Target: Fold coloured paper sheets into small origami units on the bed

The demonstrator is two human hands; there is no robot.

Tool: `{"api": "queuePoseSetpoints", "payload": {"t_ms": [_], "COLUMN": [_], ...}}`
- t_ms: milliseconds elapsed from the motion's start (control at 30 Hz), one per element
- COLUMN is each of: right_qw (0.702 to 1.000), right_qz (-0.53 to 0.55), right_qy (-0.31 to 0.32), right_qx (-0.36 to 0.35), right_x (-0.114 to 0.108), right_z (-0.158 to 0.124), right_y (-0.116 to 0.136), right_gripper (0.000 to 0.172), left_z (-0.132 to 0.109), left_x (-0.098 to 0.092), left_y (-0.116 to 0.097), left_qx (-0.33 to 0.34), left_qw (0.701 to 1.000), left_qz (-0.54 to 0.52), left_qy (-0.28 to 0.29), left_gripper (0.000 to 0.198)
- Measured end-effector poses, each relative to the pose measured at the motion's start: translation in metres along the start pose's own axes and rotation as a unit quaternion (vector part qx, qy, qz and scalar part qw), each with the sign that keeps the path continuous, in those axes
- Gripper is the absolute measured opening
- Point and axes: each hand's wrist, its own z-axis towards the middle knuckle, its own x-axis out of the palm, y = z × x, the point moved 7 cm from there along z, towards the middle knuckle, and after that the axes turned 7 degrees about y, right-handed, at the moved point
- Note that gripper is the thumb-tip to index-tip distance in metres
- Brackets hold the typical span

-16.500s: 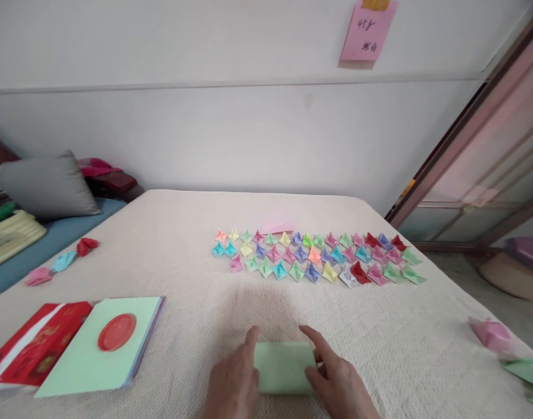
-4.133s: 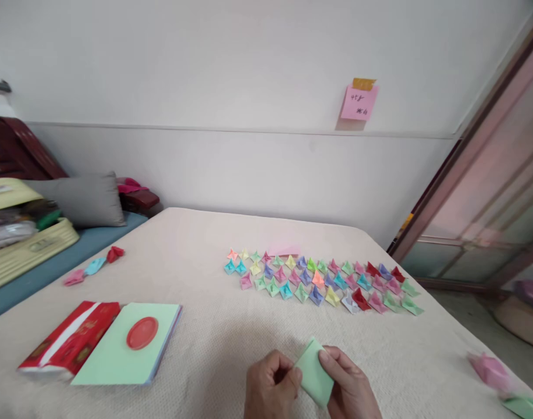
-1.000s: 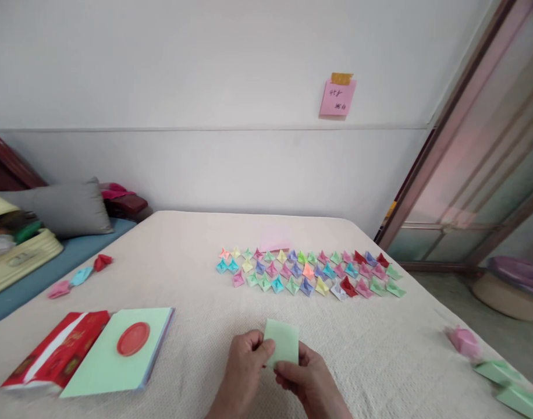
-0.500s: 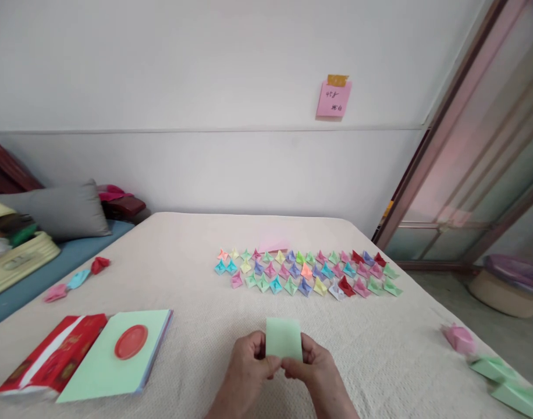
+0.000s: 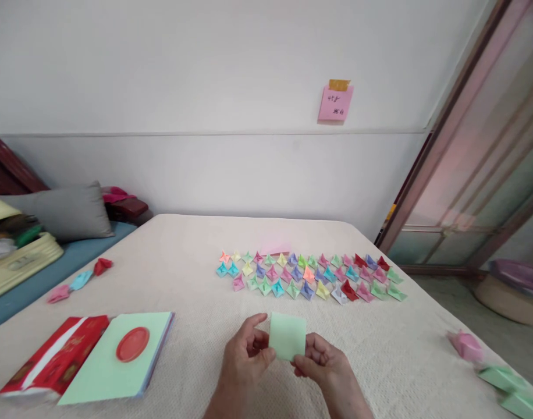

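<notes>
A small square of folded light green paper [image 5: 287,336] is held up above the cloth-covered table at the lower middle. My right hand [image 5: 325,364] pinches its lower right corner, thumb in front and the other fingers curled behind. At the left edge is my left hand [image 5: 247,358], its thumb at the lower left corner and its index finger lifted off the paper. Its other fingers are curled close to the edge, partly hidden. Beyond the hands, several small folded paper pieces [image 5: 308,274] in many colours stand in three rows.
At left lie a stack of coloured paper [image 5: 92,378] with a red round lid [image 5: 132,344] and a red packet [image 5: 52,355]. Folded paper pieces [image 5: 80,280] rest at the left edge, others [image 5: 502,378] at the right edge. A pink note [image 5: 335,103] is taped to the wall.
Both hands and the green paper have shifted slightly right. My left index finger has lifted away from the paper, and my right thumb has slid toward the lower right corner.
</notes>
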Motion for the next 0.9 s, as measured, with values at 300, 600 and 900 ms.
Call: {"api": "queuePoseSetpoints", "payload": {"t_ms": [300,600,900], "right_qw": [1.0,0.997,0.952], "right_qz": [0.003,-0.011,-0.176], "right_qy": [0.005,-0.07,-0.186], "right_qx": [0.007,-0.018,-0.17], "right_x": [0.003,-0.01,-0.013], "right_z": [0.002,0.003,-0.019], "right_y": [0.002,0.004,0.034], "right_gripper": [0.021,0.027,0.054], "left_z": [-0.004,0.006,-0.007], "left_x": [0.012,-0.006,0.006], "left_y": [-0.003,0.005,-0.034], "left_qx": [0.024,-0.041,0.071], "left_qw": [0.997,0.998,0.982], "left_qz": [0.009,-0.021,0.175], "left_qy": [0.076,-0.042,0.003], "left_gripper": [0.016,0.022,0.042]}}
